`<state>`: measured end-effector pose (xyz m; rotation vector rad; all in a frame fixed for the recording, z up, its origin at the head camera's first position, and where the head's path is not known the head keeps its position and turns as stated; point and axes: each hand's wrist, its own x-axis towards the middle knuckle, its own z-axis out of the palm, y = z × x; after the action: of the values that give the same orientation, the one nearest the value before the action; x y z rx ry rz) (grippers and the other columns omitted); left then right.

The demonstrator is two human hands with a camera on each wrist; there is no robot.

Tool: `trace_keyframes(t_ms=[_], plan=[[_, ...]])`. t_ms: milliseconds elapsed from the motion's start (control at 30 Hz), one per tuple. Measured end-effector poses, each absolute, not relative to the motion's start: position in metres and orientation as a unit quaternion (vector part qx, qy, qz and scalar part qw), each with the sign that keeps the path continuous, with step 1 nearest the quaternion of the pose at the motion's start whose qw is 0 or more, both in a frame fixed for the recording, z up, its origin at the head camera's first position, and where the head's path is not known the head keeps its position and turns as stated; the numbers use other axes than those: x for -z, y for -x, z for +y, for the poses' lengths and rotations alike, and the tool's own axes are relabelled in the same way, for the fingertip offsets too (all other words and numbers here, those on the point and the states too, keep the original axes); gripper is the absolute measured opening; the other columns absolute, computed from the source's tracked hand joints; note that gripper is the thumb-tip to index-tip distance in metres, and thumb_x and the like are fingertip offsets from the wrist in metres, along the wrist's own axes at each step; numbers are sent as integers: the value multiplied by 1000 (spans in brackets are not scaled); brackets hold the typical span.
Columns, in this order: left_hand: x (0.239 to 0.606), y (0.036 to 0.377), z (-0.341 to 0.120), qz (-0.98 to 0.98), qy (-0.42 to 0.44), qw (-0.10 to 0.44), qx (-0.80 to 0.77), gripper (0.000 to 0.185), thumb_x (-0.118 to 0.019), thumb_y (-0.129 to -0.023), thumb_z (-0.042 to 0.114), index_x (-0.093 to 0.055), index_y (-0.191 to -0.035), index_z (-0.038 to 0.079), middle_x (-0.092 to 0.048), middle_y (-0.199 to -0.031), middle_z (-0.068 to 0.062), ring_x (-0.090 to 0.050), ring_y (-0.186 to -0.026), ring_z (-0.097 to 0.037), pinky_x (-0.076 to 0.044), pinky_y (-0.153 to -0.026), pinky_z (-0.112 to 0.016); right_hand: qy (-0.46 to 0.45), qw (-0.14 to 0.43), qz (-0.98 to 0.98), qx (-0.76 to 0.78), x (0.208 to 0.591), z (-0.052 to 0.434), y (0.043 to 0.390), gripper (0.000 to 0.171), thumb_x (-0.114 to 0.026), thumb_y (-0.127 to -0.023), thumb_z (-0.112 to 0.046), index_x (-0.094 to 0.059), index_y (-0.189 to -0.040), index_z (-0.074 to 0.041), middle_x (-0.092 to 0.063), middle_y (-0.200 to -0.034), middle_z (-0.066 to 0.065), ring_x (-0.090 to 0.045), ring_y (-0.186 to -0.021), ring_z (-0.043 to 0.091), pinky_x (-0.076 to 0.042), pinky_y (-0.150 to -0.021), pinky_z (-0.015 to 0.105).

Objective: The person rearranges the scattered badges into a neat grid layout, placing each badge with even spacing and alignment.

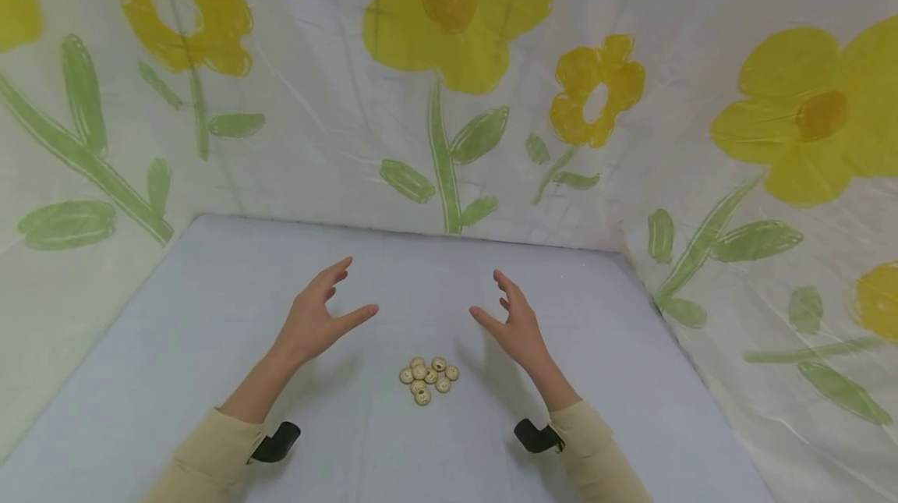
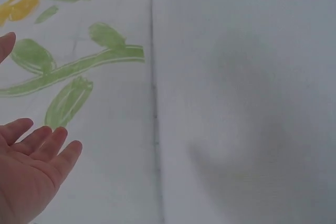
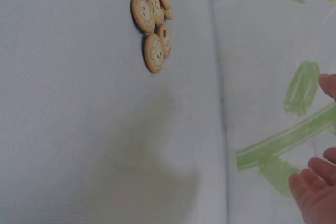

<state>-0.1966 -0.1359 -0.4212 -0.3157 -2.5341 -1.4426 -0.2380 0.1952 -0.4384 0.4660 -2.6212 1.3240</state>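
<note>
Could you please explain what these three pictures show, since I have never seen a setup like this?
There is no machine here: a person wears three cameras, one on the head and one on each wrist. The head view looks down at both arms. The left hand and the right hand hover open above a pale blue table, palms turned toward each other, holding nothing. Between them and nearer the person lies a small cluster of round tan buttons. The left wrist view shows that hand's palm and bare surface; the right wrist view catches some of the buttons and that hand's fingertips. A flowered cloth hangs behind and beside the table.
</note>
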Motion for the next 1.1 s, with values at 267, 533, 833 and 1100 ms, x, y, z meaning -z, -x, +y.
trace_keyframes(t_ms=[267, 533, 833, 1100], plan=[[423, 189, -136, -834, 120, 91, 531, 86, -78, -83, 34, -31, -152, 13, -35, -153, -11, -38, -136, -29, -35, -107, -47, -156, 90, -859, -480, 430, 189, 225, 70, -74, -88, -23, -39, -146, -8, -47, -142, 16, -45, -130, 31, -40, -103, 42], [425, 180, -133, -821, 134, 89, 548, 82, -78, -83, 30, -34, -151, 15, -38, -151, -9, -42, -134, -26, -38, -105, -41, -161, 74, -852, -493, 439, 192, 221, 66, -76, -86, -26, -44, -143, -12, -51, -139, 9, -47, -128, 25, -42, -102, 37], [431, 169, -131, -819, 144, 104, 545, 80, -80, -82, 29, -38, -148, 13, -44, -147, -6, -47, -129, -23, -41, -101, -35, -162, 61, -846, -505, 437, 191, 211, 63, -76, -86, -19, -46, -140, -9, -52, -137, 8, -49, -126, 26, -42, -102, 39], [437, 163, -129, -815, 148, 113, 549, 78, -81, -80, 25, -42, -146, 10, -48, -144, -7, -50, -126, -23, -40, -101, -31, -172, 49, -834, -522, 433, 184, 202, 60, -74, -86, -8, -46, -138, 2, -52, -136, 20, -48, -125, 38, -40, -102, 49]])
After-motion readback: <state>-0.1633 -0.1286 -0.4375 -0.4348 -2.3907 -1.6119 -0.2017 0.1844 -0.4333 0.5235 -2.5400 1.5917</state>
